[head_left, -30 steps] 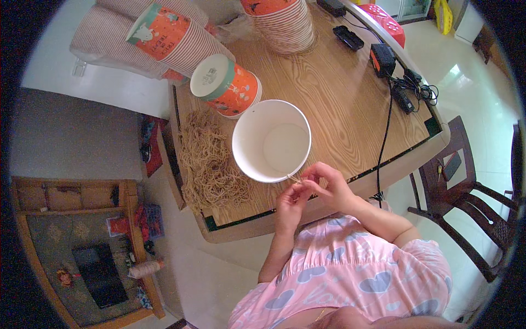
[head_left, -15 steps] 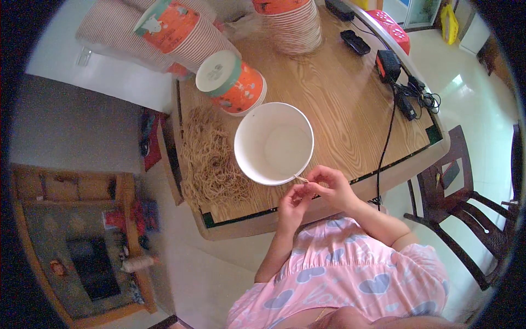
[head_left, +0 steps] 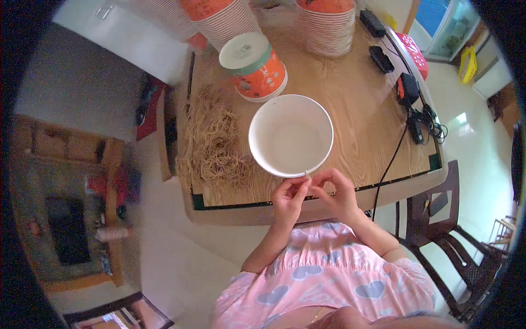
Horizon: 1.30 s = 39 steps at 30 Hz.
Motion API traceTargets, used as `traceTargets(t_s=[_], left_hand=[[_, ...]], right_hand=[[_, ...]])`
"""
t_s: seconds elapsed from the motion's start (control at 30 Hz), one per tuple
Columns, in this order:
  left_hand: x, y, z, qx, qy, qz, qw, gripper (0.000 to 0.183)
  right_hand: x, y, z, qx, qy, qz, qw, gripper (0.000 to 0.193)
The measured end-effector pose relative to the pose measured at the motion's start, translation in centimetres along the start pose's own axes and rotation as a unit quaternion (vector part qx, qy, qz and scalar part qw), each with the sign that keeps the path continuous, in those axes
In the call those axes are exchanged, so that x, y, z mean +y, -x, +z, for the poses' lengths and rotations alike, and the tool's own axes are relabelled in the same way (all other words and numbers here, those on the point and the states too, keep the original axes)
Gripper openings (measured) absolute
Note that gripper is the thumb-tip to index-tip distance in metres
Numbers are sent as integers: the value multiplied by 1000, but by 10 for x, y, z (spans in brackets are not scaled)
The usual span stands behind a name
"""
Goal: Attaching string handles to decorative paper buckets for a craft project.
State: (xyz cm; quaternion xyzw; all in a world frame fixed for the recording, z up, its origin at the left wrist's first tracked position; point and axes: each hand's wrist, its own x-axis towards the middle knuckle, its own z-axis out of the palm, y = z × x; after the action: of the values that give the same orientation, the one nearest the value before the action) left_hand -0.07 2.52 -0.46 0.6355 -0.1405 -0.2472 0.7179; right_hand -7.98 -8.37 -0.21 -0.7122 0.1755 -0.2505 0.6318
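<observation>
A white-lined paper bucket stands upright with its mouth toward me near the table's front edge. At its near rim a short piece of light twine sticks up. My left hand has thumb and forefinger pinched there, with the other fingers curled. My right hand meets it from the other side, fingertips also pinched at the twine. The fingertips nearly touch, partly hiding what lies between them. Left of the bucket lies a loose tangled heap of tan twine.
Behind the bucket an orange and green paper bucket stands upside down. Taller bucket stacks are farther back. Black adapters and cables lie along the right side, with one cord running over the front edge. A dark wooden chair stands at right.
The view has shifted, so the table and bucket appear farther right. My hands have drawn closer to the rim, and less of the twine shows between my fingers.
</observation>
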Motion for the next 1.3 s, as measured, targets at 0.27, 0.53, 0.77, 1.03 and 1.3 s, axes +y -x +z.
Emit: traceTargets(t_s=[0.27, 0.53, 0.77, 1.03, 1.3], left_hand=[[-1, -2, -3, 2, 72, 2, 997, 9], [7, -4, -7, -2, 87, -42, 995, 8], [2, -3, -12, -32, 147, -36, 988, 7], [-13, -5, -20, -83, -36, -41, 995, 10], [-23, 1, -22, -143, -15, -46, 989, 19]], right_hand=[[5, -3, 0, -56, 3, 30, 998, 11], [8, -2, 1, -4, -76, 70, 995, 9], [2, -4, -4, 20, -165, 127, 978, 7], [14, 1, -5, 22, -111, 115, 987, 6], [45, 5, -2, -15, -103, 123, 987, 8]])
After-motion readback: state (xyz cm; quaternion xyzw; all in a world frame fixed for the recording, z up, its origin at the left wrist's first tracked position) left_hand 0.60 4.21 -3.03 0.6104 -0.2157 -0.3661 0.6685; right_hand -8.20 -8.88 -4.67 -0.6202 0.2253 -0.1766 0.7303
